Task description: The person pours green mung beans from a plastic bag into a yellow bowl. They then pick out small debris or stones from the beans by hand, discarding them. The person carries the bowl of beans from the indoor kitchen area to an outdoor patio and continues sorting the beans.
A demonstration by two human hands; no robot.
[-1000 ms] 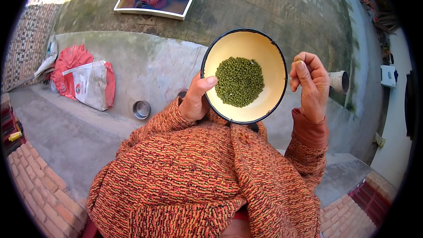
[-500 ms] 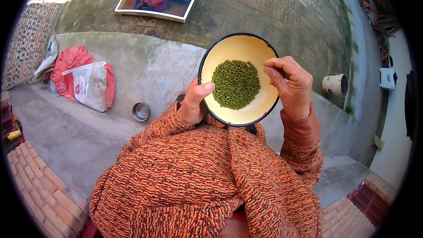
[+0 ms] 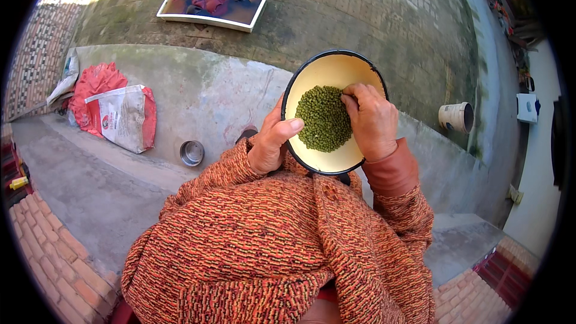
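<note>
Far left of the hands: red and white sacks (image 3: 117, 111) lying on the concrete ground (image 3: 198, 90), well apart from both hands. Small metal bowl (image 3: 192, 153) sitting on the ground, left of the left hand, nearer than the sacks. White tray with dark red cloth (image 3: 213, 3) lying up and left of the hands, well apart. Left hand (image 3: 271, 143) is gripping the bowl (image 3: 327, 69) at its left rim, thumb hooked over the dark edge onto the cream inside, fingers hidden under the bowl. Bowl is round, cream inside with a dark rim, held up in front of the chest between both hands, tilting toward the person. Green beans (image 3: 321, 117) are piling in the lower middle of the bowl. Right hand (image 3: 371, 119) is resting inside the bowl from the right, fingers curled down and touching the right side of the bean pile; cannot tell if it is pinching any. Pale bucket (image 3: 456, 117) lying on its side right of the right hand, near the wall.
</note>
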